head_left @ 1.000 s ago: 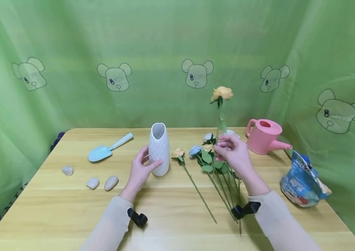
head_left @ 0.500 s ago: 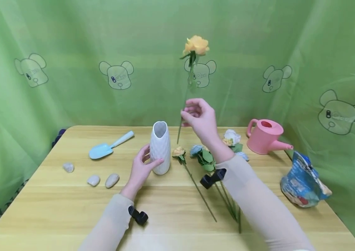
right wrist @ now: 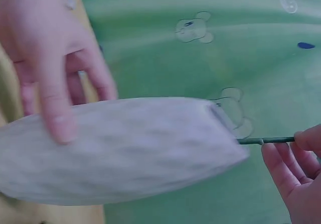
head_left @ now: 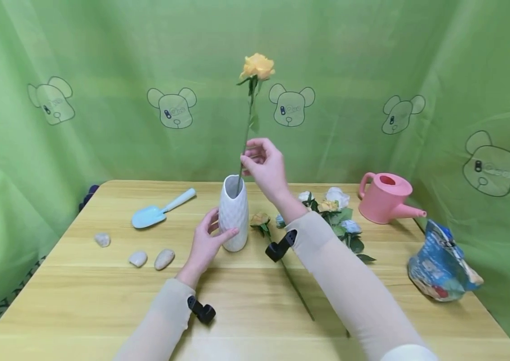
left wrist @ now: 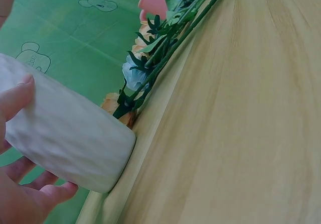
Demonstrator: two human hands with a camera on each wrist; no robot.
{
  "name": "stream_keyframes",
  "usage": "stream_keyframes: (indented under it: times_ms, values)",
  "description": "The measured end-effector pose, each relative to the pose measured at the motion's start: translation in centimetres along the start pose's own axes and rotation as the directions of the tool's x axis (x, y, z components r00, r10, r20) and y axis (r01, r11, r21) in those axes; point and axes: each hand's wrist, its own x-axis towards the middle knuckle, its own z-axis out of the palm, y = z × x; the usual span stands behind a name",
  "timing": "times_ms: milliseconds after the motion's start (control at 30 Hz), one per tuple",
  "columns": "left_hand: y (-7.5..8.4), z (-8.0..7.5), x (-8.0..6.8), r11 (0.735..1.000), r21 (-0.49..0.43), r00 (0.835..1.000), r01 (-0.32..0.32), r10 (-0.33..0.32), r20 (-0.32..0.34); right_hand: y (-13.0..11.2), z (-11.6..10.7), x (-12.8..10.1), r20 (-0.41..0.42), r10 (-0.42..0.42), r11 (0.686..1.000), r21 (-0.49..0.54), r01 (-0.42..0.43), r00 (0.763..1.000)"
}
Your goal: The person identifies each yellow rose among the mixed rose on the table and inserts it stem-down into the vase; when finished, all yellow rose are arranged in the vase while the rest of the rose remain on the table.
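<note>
A white textured vase stands upright on the table. My left hand holds its side, thumb across the front and fingers around the back; the left wrist view shows the thumb and fingertips on the vase. Above the rim, my right hand pinches the stem of a yellow rose. The lower end of that stem is inside the mouth of the vase, its tip hidden. In the right wrist view the stem runs from between thumb and fingers into the opening. Another yellow rose lies right beside the vase.
Several white, yellow and blue roses lie to the right, partly behind my right forearm. A pink watering can and a blue bag stand farther right. On the left lie a light-blue trowel and stones.
My right hand has lifted the yellow rose from the pile, carried it left over the vase and lowered the stem end into the mouth. The left hand has stayed on the vase.
</note>
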Motion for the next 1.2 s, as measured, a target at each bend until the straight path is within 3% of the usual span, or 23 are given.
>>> stream_keyframes:
  times_ms: [267, 500, 600, 833, 1200]
  values:
    - [-0.1, 0.3, 0.0, 1.0, 0.005, 1.0, 0.007, -0.007, 0.007, 3.0, -0.6, -1.7, 0.025, -0.05, 0.979, -0.198, 0.054, 0.998]
    - [-0.2, 0.3, 0.0, 1.0, 0.018, 1.0, 0.012, -0.012, 0.003, 4.1, -2.3, -3.7, 0.06, 0.005, 0.964, -0.267, 0.011, 0.998]
    - [-0.1, 0.2, 0.0, 0.999, 0.023, 1.0, 0.025, -0.025, -0.001, 4.3, -3.4, -4.7, 0.058, 0.035, 0.962, -0.271, -0.018, 0.998]
    - [-0.1, 0.1, -0.1, 0.999, 0.029, 0.999, 0.035, -0.035, -0.006, 2.2, -6.1, -7.7, 0.068, 0.092, 0.965, -0.252, -0.072, 0.993]
    - [0.0, 0.1, -0.1, 0.999, 0.031, 0.999, 0.031, -0.031, 0.01, 5.1, -12.5, -10.5, 0.036, 0.173, 0.935, -0.319, -0.153, 0.984]
